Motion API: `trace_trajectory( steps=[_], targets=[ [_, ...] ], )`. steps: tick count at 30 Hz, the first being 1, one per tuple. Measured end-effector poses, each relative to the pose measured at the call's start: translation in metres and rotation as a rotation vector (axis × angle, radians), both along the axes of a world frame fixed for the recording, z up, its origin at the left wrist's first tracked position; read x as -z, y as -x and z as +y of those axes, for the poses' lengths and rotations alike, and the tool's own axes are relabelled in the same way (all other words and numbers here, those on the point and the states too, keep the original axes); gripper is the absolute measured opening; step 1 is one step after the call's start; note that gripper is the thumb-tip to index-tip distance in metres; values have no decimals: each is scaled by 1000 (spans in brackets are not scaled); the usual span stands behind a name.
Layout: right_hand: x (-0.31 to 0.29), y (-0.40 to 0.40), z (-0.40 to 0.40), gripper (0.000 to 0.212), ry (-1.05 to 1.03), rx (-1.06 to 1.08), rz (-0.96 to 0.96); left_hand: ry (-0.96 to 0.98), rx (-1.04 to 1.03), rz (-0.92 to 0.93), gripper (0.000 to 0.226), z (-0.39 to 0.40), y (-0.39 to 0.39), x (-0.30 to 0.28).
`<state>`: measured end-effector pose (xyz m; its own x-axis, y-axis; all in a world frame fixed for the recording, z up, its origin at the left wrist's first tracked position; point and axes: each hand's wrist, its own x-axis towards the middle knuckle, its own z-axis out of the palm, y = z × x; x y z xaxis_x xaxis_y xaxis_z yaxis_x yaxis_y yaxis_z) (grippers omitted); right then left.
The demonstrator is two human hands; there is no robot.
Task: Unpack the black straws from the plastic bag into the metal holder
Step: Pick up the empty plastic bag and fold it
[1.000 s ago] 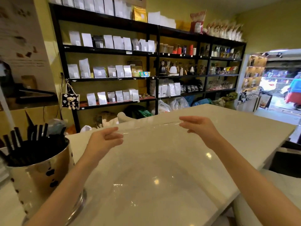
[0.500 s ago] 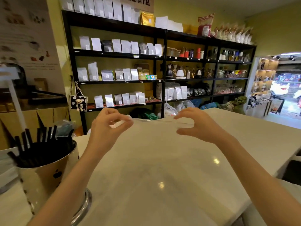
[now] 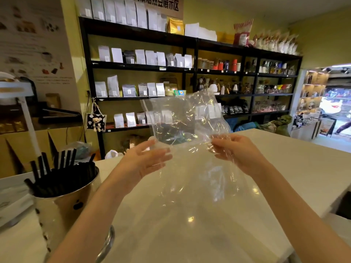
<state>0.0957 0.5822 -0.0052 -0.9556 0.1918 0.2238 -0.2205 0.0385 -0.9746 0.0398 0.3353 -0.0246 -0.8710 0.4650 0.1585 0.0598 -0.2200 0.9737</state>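
Note:
A clear plastic bag [image 3: 182, 118] hangs crumpled in the air above the white counter [image 3: 284, 168], with no straws visible inside it. My left hand [image 3: 146, 160] touches its lower left part with fingers spread. My right hand [image 3: 237, 149] pinches its lower right part. At the left stands a shiny metal holder [image 3: 64, 207] on a round base, filled with several black straws [image 3: 60, 173] that stick up out of it.
Behind the counter runs a tall black shelf unit [image 3: 190, 73] with white pouches, jars and kettles. A white stand [image 3: 24, 111] rises at the far left behind the metal holder. A doorway [image 3: 334, 103] opens at the right.
The bag lay flat and stretched between both hands low over the counter; now it is lifted and crumpled upright, and both hands have come closer together.

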Motion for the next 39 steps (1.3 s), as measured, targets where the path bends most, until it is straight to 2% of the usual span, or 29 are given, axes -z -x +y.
trace_trajectory(
  steps=[3,7,12,14,17,21,25,28,31,36,39],
  targets=[
    [12,-4,-6,8,106,-13,-60,2,-92,18,51,7,-6,4],
    [19,-17,-13,15,229,-43,-72,-42,-216,-25,56,5,-14,5],
    [33,-42,-16,42,189,91,75,-18,-270,1,67,-2,-28,4],
    [35,-51,-16,38,146,71,80,6,-263,27,67,-4,-34,3],
    [34,-64,-12,28,60,22,27,89,-232,89,53,-7,-45,0],
    [29,-82,-7,29,-155,-63,-2,251,-232,149,35,-20,-62,-3],
    [21,-102,-8,39,-477,-106,-64,484,-223,222,49,-38,-88,-1],
    [22,-115,-10,21,-689,6,11,680,-364,352,36,-47,-117,5],
    [20,-136,-13,10,-718,-3,84,748,-448,437,22,-50,-154,6],
    [25,-190,-13,5,-882,-3,193,905,-416,482,60,-57,-234,22],
    [33,-228,-23,2,-830,-135,208,910,-376,523,62,-63,-289,45]
  ],
)
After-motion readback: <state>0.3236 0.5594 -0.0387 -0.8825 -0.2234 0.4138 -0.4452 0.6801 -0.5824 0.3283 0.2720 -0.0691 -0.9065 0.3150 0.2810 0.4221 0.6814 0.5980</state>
